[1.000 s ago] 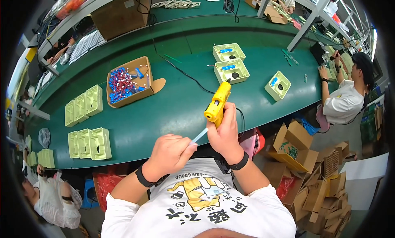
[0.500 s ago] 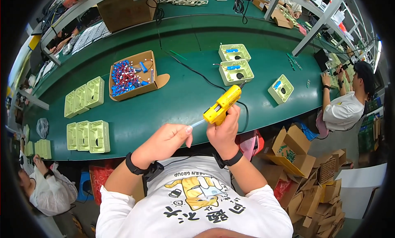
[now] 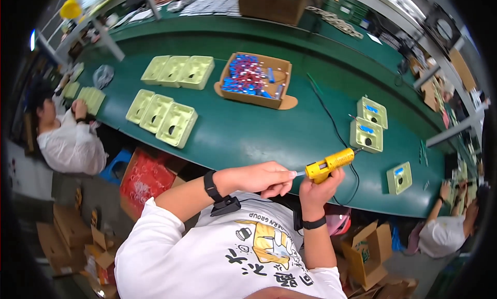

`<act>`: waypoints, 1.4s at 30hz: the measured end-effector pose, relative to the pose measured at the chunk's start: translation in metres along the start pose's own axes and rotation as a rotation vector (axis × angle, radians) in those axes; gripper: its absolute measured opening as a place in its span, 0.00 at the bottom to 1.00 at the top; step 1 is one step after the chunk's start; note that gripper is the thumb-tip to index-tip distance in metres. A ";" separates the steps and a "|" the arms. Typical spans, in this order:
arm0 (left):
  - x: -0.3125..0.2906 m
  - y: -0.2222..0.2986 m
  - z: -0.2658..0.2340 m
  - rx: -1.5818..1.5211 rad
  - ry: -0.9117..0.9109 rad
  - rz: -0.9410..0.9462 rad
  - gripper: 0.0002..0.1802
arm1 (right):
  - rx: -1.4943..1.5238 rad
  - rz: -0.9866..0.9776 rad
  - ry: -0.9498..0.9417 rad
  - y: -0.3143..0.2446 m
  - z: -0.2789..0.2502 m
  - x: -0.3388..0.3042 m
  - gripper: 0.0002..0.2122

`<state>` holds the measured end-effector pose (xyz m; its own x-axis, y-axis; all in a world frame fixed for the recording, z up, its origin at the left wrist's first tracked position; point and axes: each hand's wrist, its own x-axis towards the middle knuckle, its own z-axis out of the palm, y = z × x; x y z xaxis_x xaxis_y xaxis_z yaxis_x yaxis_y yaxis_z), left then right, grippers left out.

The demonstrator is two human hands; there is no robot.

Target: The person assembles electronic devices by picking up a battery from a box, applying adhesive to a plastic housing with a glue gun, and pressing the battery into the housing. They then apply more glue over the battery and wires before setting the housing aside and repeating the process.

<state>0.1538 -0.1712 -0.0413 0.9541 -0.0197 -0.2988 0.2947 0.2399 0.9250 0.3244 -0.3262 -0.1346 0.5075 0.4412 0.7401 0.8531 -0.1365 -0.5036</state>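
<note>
My right hand [image 3: 318, 193] is closed round the grip of a yellow hot glue gun [image 3: 331, 163], whose nozzle points away to the right. Behind the gun, my left hand [image 3: 261, 178] pinches a pale translucent glue stick [image 3: 301, 173] at its rear end; only a short piece shows between fingertips and gun. Just beyond the nozzle stands a pale green plastic housing [image 3: 366, 135] with a blue battery pack and a black round part inside. A similar housing [image 3: 373, 112] adjoins it behind, and another [image 3: 399, 178] stands farther right.
An open cardboard box [image 3: 257, 98] of blue battery packs with red wires lies mid-table. Two rows of pale green housings [image 3: 176, 125] stand at left. A black cable [image 3: 331, 115] crosses the green table [image 3: 259, 138]. Co-workers sit at left [image 3: 72, 141] and right [image 3: 441, 233].
The view has swung left, so the table's contents sit farther right in it. My left fingers are closer to the gun, and less of the glue stick shows. Both hands keep their hold.
</note>
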 end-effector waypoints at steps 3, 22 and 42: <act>-0.008 -0.009 -0.003 -0.016 0.014 0.023 0.35 | 0.029 0.014 -0.008 -0.005 0.007 -0.001 0.30; -0.214 -0.061 -0.158 1.319 1.464 -0.274 0.13 | 1.037 0.982 -0.226 0.044 -0.015 0.021 0.11; -0.035 0.018 -0.089 1.636 0.357 0.304 0.06 | 1.454 0.910 -0.076 0.062 -0.009 -0.014 0.09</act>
<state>0.1210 -0.0798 -0.0355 0.9909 0.0924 0.0983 0.0778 -0.9866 0.1431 0.3715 -0.3491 -0.1723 0.6865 0.7271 0.0090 -0.5082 0.4886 -0.7092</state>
